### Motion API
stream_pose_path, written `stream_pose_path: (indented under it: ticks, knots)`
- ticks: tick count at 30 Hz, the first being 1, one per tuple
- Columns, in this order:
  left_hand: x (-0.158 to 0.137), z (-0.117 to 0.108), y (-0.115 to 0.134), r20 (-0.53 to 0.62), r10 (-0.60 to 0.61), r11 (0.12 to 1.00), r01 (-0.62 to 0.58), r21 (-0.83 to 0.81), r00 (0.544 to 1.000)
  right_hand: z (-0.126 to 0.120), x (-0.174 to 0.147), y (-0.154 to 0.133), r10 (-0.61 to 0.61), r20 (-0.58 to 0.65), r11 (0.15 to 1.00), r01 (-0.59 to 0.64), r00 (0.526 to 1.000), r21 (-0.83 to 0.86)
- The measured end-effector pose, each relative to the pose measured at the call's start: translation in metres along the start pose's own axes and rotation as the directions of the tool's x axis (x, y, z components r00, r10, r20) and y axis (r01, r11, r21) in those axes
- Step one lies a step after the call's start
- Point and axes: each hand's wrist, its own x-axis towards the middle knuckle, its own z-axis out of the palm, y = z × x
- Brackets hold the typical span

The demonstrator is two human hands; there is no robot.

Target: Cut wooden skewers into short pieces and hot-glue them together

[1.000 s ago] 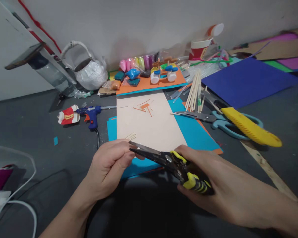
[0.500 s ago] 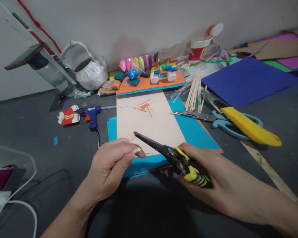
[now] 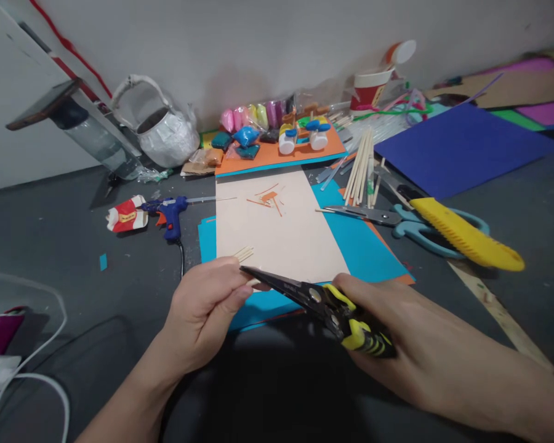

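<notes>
My left hand (image 3: 207,304) is closed around a small bunch of thin wooden sticks (image 3: 244,253). Their tips poke out past the fingers, above the pale paper (image 3: 277,234); the rest is hidden in the grip. In my right hand (image 3: 397,332) are snips (image 3: 321,301) with long dark blades and yellow-and-black handles. The blade tips lie right at my left fingers, just below the stick ends. Whether the blades touch a stick I cannot tell. Small orange scraps (image 3: 269,197) lie on the pale paper, which rests on blue sheets (image 3: 351,227).
On the right lie blue-handled scissors (image 3: 425,234), a yellow cutter knife (image 3: 466,237) and a pile of wooden sticks (image 3: 360,166). A blue glue gun (image 3: 172,218) is at left. Behind stand a silver basket (image 3: 168,138) and clay packets (image 3: 247,135) beside a small model (image 3: 305,135).
My right hand has brought the snips down and slightly left, from the stick tips to just beside my left fingers. My left hand keeps its hold on the sticks.
</notes>
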Motion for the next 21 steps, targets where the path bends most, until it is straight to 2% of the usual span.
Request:
stream_pose_path:
  ticks: [4,7,11,13,15,17,19,21]
  knots:
    - [0.002,0.001,0.003,-0.015,-0.015,0.996,0.014,-0.085,1.0,0.001,0.002,0.003,0.015,-0.042,1.0,-0.014,0.999,0.015]
    - [0.004,0.0,0.004,-0.015,-0.034,0.991,0.031,-0.132,0.999,0.0,0.003,0.006,0.046,-0.018,0.998,-0.045,0.999,0.046]
    - [0.002,-0.001,0.003,-0.008,-0.092,0.989,0.09,-0.121,0.996,-0.002,0.002,0.005,0.022,-0.003,0.999,-0.021,1.0,0.038]
    - [0.0,-0.001,0.002,0.017,-0.145,0.974,0.146,-0.174,0.989,-0.003,0.002,0.003,0.012,-0.008,1.0,-0.012,1.0,0.026]
    - [-0.003,0.0,0.001,0.079,-0.215,0.92,0.229,-0.318,0.973,-0.003,0.004,0.002,0.003,-0.022,1.0,-0.003,1.0,0.024]
    - [-0.005,0.002,0.001,0.145,-0.267,0.82,0.304,-0.486,0.953,-0.003,0.004,0.002,-0.011,-0.042,1.0,0.012,0.999,0.026]
    - [-0.006,0.005,0.001,0.182,-0.284,0.72,0.335,-0.608,0.941,-0.002,0.004,0.003,-0.021,-0.056,1.0,0.022,0.998,0.013]
    - [-0.006,0.006,0.001,0.203,-0.285,0.659,0.345,-0.668,0.937,-0.003,0.004,0.004,-0.028,-0.065,1.0,0.028,0.998,-0.007]
